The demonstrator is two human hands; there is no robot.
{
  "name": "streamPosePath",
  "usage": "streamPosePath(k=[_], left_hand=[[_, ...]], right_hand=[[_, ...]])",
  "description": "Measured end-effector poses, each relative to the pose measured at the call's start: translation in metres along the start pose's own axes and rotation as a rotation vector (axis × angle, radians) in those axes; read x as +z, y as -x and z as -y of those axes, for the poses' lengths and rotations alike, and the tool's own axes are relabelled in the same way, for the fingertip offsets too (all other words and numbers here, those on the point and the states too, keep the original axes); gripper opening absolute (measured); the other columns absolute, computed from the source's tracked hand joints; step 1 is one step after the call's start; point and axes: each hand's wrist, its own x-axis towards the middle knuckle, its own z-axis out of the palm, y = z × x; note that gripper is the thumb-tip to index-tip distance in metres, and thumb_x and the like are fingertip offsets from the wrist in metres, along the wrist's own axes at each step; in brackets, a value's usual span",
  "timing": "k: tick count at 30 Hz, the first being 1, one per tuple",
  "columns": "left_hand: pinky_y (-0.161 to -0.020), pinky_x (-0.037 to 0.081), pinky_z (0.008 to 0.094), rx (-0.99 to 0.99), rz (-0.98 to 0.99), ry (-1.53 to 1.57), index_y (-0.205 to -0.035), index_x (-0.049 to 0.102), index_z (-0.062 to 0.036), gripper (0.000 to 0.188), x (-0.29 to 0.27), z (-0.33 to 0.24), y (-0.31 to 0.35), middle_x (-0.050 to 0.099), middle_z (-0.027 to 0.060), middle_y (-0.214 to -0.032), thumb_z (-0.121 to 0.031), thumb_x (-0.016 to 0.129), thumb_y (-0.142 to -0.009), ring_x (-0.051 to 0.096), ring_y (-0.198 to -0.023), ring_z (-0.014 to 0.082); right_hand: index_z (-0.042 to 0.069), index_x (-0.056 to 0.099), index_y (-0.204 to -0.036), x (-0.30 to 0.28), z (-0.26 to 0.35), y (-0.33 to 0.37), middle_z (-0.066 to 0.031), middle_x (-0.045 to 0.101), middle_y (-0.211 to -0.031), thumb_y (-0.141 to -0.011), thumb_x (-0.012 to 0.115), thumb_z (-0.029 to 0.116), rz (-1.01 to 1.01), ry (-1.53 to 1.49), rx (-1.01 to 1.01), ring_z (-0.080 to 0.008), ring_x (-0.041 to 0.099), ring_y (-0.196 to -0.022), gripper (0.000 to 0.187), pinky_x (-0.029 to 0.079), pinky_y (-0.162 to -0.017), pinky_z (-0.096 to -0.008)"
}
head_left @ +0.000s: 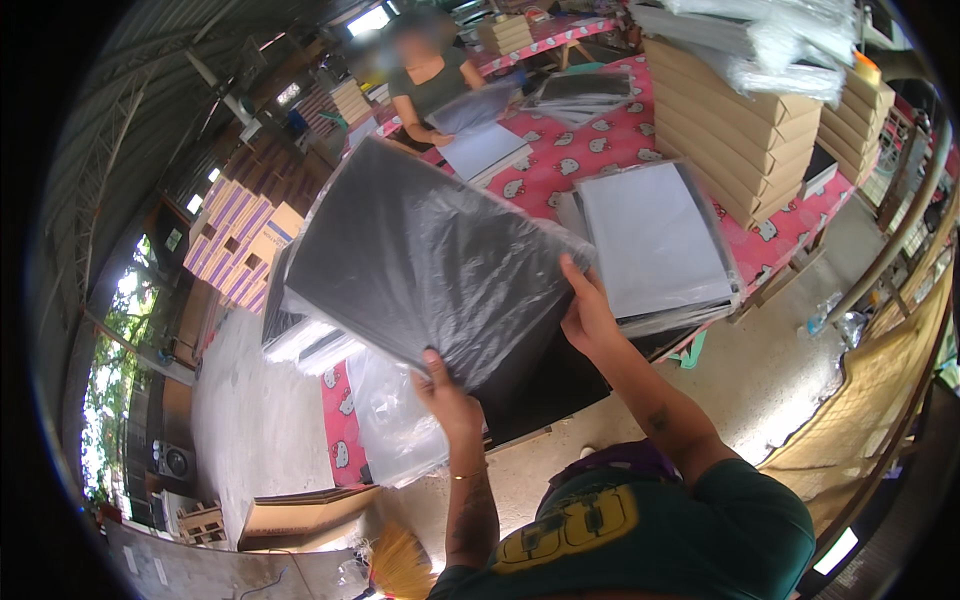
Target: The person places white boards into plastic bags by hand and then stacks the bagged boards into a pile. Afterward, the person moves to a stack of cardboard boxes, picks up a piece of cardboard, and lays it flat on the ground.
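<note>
Both of my hands hold a black sheet in a clear plastic sleeve [430, 255], tilted above the table. My left hand [447, 402] grips its near edge, thumb on top. At its right corner my right hand [588, 312] pinches the plastic, thumb on top; the fingers underneath are hidden. Below and to the left lies a pile of clear plastic sleeves [395, 425]. Under my hands shows a black board [545, 395]. To the right rests a stack with a white sheet [650, 240] on top, in clear plastic.
A pink patterned tablecloth [620, 145] covers the table. Stacked brown boxes [730, 130] stand at the far right, plastic packs [750, 45] on top. Across the table a person [425, 85] handles a dark sheet. Cartons [245, 235] are piled left; a broom [398, 560] lies near the floor carton [300, 515].
</note>
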Motion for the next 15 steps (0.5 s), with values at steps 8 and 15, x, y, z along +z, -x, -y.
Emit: streamPosePath(k=[8, 15], left_hand=[[-0.069, 0.054, 0.0276, -0.447, 0.455, -0.116, -0.096, 0.059, 0.0025, 0.035, 0.010, 0.066, 0.053, 0.065, 0.0104, -0.086, -0.032, 0.050, -0.096, 0.065, -0.075, 0.0168], [-0.070, 0.053, 0.0269, -0.513, 0.717, -0.401, -0.095, 0.061, 0.0033, 0.029, -0.003, 0.080, 0.056, 0.066, 0.0107, -0.085, -0.023, 0.049, -0.097, 0.066, -0.076, 0.0175]], right_hand=[[0.007, 0.043, -0.124, -0.044, 0.020, -0.035, -0.0076, 0.055, -0.116, -0.093, 0.054, 0.009, -0.287, -0.151, -0.449, -0.0211, 0.054, -0.106, 0.033, 0.044, -0.093, -0.0379], [0.005, 0.027, -0.137, -0.123, 0.076, -0.040, -0.0152, 0.043, -0.133, -0.095, 0.045, 0.006, -0.659, -0.110, -0.710, -0.0271, 0.048, -0.115, 0.045, 0.040, -0.099, -0.0408]])
